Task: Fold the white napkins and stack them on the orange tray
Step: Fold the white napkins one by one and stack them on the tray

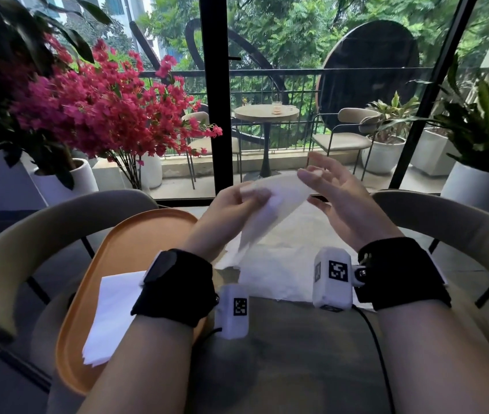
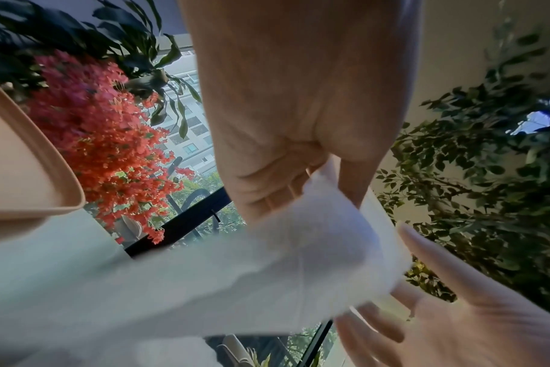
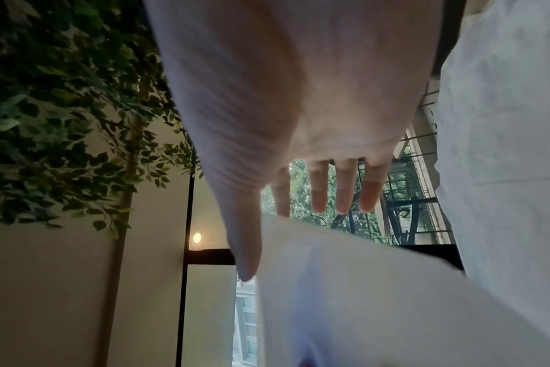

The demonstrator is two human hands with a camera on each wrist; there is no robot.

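The left hand [image 1: 231, 210] pinches a white napkin [image 1: 270, 210] between thumb and curled fingers, holding it in the air above the table; the sheet sags from that grip, one end hanging down toward the tabletop and the other reaching across to the right hand [image 1: 345, 201]. The right hand is spread, palm turned inward, fingers straight and apart; its fingertips [image 1: 307, 177] lie against the napkin's far edge, and it grasps nothing. In the left wrist view the napkin [image 2: 314, 238] runs out from under the thumb, and the right hand [image 2: 474, 330] stands open just beside its lower corner. The right wrist view shows the straight fingers [image 3: 342, 188] above a blurred white sheet. Left of the hands, an orange tray [image 1: 123, 243] sits on the table [image 1: 297, 354]; it holds a stack of folded white napkins [image 1: 108, 318] in its near half, partly hidden by the left forearm, while its far half is bare. More loose white napkins [image 1: 279, 270] lie spread on the table beneath the hands, just right of the tray. Two curved chair backs [image 1: 43, 234] stand at the table's far side, with pink flowers [image 1: 102, 106] in a white pot beyond.
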